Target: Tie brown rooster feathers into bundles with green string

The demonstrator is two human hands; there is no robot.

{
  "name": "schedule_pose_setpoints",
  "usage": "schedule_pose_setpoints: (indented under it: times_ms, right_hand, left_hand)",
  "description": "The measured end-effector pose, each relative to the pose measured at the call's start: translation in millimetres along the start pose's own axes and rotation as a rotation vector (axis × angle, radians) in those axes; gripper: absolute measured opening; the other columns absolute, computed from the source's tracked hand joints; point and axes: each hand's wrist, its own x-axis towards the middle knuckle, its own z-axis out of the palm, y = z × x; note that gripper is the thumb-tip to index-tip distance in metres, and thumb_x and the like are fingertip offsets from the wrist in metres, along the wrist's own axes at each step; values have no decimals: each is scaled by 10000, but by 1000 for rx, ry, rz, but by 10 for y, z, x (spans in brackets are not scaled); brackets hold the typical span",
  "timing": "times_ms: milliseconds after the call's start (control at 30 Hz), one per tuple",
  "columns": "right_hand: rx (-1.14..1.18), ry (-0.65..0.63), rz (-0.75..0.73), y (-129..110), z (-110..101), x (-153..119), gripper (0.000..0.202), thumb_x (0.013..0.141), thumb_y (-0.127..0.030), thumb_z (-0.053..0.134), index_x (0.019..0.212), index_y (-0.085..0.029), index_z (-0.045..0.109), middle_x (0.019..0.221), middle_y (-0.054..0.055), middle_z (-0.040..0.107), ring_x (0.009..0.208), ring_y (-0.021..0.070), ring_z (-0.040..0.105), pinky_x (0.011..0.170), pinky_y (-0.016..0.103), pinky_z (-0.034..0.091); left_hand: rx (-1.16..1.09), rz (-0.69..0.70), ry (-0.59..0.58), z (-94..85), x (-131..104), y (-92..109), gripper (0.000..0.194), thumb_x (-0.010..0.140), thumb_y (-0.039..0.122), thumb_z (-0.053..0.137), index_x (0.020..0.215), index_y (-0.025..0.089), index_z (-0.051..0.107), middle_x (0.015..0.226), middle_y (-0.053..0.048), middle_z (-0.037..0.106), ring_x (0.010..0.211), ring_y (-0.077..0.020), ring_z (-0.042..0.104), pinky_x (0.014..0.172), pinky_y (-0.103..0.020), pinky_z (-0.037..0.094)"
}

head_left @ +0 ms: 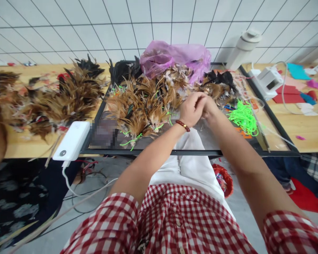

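Observation:
My left hand [190, 112], with a brown beaded bracelet [183, 125] at the wrist, lies against my right hand [207, 107] over the middle of the black-framed board [153, 152]. Both look closed, with fingers bent. Whatever they may hold is hidden between them. Left of them spreads a heap of brown feather bunches [145, 102], several tied with bright green cord. To the right lies a tangle of neon green cord [243, 118]. Dark feathers [221, 81] and a pink plastic bag [175, 58] with more feathers sit behind my hands.
More feather bunches [69, 93] cover the wooden table on the left, near a white power bank [72, 141] with a cable. A white bottle [243, 49] stands at the back right, beside a white charger [270, 81] and coloured scraps [288, 94]. People sit on both sides.

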Motion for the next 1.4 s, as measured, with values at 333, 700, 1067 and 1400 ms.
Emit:
schedule_pose_setpoints:
  times_ms: [333, 700, 1067, 1400]
  right_hand:
    - [406, 157, -77, 238, -563, 312, 277, 830, -530, 715, 874, -269, 634, 826, -5, 693, 645, 140, 590, 572, 286, 498]
    - [-948, -81, -316, -84, -280, 226, 272, 908, -249, 568, 1059, -137, 766, 1224, 231, 692, 1182, 408, 578, 983, 553, 458]
    - [-834, 62, -558, 265, -659, 69, 226, 961, -325, 522, 1014, -257, 731, 1162, 105, 699, 1083, 320, 561, 899, 499, 416]
    - [-774, 40, -659, 247, -593, 34, 263, 1003, -360, 477, 1069, -285, 720, 1129, 75, 717, 1119, 310, 588, 981, 546, 412]
  left_hand:
    - [77, -413, 258, -270, 335, -738, 137, 896, 134, 621, 797, 223, 652, 794, -1, 720, 790, -157, 654, 816, -280, 491]
    - [211, -40, -142, -104, 76, -260, 125, 919, 198, 617, 889, 227, 735, 900, -58, 774, 848, -203, 690, 839, -322, 507]
    - [185, -282, 16, -90, 168, -408, 192, 883, 86, 607, 924, 197, 759, 1013, -64, 782, 966, -191, 715, 927, -297, 537]
    - [17, -372, -39, -55, 194, -544, 100, 834, 129, 723, 888, 192, 777, 916, -39, 778, 966, -193, 720, 954, -316, 544]
